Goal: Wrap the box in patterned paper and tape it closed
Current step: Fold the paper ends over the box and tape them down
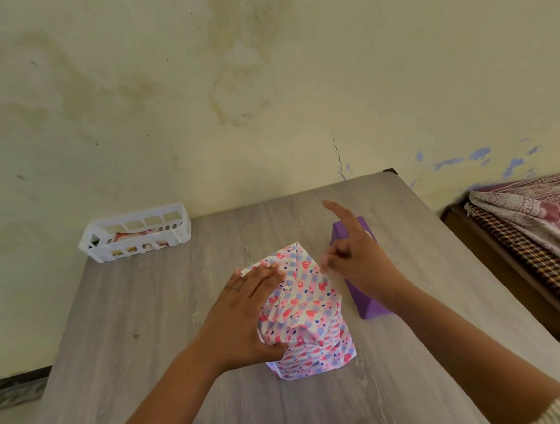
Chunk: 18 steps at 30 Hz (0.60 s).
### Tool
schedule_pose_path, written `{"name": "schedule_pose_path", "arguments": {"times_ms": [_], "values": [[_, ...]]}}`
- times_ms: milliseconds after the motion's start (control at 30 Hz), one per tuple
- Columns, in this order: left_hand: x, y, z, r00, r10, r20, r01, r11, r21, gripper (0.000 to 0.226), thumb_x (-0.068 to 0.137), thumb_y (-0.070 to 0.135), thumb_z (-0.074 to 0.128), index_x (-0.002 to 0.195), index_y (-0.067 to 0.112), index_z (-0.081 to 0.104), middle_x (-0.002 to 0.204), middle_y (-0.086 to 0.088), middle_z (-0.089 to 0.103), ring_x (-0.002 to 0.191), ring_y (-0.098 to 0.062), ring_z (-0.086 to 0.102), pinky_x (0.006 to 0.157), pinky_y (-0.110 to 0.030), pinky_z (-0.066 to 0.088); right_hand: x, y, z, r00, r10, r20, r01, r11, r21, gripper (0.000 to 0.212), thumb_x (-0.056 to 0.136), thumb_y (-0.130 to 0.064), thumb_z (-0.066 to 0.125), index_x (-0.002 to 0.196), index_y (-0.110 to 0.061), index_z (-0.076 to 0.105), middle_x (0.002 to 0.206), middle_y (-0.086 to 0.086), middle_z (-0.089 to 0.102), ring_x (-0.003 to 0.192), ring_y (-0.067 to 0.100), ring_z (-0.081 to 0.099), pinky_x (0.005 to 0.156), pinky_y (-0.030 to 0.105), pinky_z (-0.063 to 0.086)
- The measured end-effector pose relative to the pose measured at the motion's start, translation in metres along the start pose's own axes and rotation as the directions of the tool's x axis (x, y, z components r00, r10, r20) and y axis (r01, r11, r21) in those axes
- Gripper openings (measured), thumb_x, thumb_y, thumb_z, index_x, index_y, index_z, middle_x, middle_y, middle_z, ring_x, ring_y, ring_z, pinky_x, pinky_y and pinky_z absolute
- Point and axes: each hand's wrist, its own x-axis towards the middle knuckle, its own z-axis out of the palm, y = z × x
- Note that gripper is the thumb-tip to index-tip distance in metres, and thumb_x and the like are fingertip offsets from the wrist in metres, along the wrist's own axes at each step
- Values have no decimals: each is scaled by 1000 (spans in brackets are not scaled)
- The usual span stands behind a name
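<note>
- Your wrapped box (305, 315) stood near the middle of the grey wood-grain table (146, 327), already covered in patterned paper (320, 358) printed with pink hearts and blue squares.
- Your left hand (244, 317) lay flat on the left and top of the box, fingers spread over the paper and thumb pressed against the near side; the grip was a loose, open-palmed press, not a closed clasp. A ring showed on one finger.
- Your right hand (358, 259) hovered just right of the box's top edge, clear of the paper. Its index finger pointed up and away while the other fingers curled in, and I could not tell whether anything small was pinched between them.
- A purple block (366, 302) stood on the table just to the right of the box, and your right hand and wrist covered much of it, so its shape was only partly visible.
- A white plastic basket (135, 234) sat at the far left corner of the table against the stained wall (258, 77), well apart from the box, with some packets inside that were too small to identify.
- A bed with patterned cloth (546, 220) lay beyond the table's right edge.
- The paper on the near face of the box looked creased and bunched.
</note>
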Motion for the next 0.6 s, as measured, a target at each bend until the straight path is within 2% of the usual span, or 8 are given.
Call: {"name": "schedule_pose_path", "arguments": {"times_ms": [133,267,400,467,600], "values": [[0,0,1,1000,-5,-6,5,1000,15,100,61,73,61,144,26,31,150,9,29,140,-7,20,118,-32,3,29,-14,19,991,46,126,-40,998,-46,82,84,-7,67,145,-35,21,68,8,70,62,15,65,67,23,54],[0,2,1,1000,-13,-16,14,999,49,100,61,74,59,143,26,30,150,6,31,140,-11,24,116,-38,6,49,-17,32,969,184,164,-133,951,-280,86,75,-16,77,142,-24,24,89,13,68,82,26,67,81,41,56],[0,4,2,1000,-28,1,28,997,66,101,61,73,57,145,28,25,153,8,24,142,-8,15,116,-34,0,54,-29,32,968,220,123,-129,852,-507,90,72,-31,80,138,-8,24,94,6,58,86,24,62,75,37,55],[-1,5,1,999,-34,13,33,996,77,102,61,73,55,147,28,22,155,9,20,143,-8,12,116,-31,-5,55,-32,30,960,252,121,-145,818,-556,91,71,-36,80,137,-5,25,96,7,57,86,22,61,71,34,53],[0,5,0,1000,-30,3,29,997,76,101,61,74,54,146,28,25,154,8,22,143,-10,16,116,-31,-3,56,-28,24,924,364,115,-238,786,-571,79,71,-46,77,126,-6,37,80,0,51,70,12,52,58,24,42]]}}
